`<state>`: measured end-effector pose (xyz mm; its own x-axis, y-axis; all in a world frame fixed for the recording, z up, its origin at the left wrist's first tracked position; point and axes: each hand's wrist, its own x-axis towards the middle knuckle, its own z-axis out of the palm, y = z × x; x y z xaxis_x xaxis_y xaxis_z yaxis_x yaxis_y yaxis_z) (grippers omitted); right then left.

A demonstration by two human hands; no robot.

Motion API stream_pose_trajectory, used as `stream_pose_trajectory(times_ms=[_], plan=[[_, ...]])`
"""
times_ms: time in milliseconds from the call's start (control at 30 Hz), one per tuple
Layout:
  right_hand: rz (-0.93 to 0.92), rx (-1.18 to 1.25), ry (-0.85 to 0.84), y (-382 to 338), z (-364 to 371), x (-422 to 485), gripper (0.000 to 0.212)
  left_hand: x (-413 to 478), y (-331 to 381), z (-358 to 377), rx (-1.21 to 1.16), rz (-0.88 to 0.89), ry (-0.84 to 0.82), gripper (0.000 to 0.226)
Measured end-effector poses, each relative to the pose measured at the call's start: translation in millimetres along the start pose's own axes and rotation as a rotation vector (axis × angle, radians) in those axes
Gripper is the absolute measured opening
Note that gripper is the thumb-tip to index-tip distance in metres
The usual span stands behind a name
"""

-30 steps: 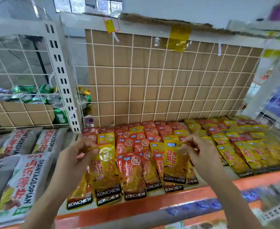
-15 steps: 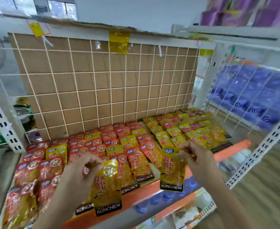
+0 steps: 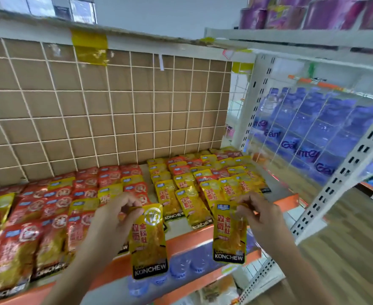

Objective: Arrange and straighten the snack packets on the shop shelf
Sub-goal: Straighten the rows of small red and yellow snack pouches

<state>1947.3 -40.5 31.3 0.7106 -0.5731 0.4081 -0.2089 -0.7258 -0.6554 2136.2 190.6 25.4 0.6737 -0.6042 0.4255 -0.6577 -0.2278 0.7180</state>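
Packets: left yellow foil snack packet point(image 3: 149, 243) and right yellow foil snack packet point(image 3: 229, 236), both marked KONCHEW, hang upright in front of the shelf's orange front lip point(image 3: 185, 238). Left hand point(image 3: 112, 219) is clamped on the first one's top edge, thumb against curled fingers. Right hand point(image 3: 262, 216) pinches the second's top right corner the same way. Behind: red packets point(image 3: 49, 216) lie flat to the left, yellow packets point(image 3: 194, 190) to the right. Brown cardboard backing behind white wire grid point(image 3: 115, 111).
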Motion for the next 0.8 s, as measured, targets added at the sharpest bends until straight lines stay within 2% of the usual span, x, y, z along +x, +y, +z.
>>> stream_pose_trajectory(times_ms=[100,300,533,800], plan=[[-0.001,-0.016,-0.024,24,-17,6,0.039,3,11,25,-0.001,-0.043,0.029,0.033],[-0.018,0.020,-0.059,50,-27,21,0.029,16,18,48,0.038,-0.124,0.054,0.035],[-0.016,0.087,-0.116,62,-1,59,0.034,43,-1,68,0.037,-0.194,0.030,0.030],[-0.003,0.080,-0.116,58,45,108,0.016,81,-29,85,0.027,-0.317,-0.063,0.014]])
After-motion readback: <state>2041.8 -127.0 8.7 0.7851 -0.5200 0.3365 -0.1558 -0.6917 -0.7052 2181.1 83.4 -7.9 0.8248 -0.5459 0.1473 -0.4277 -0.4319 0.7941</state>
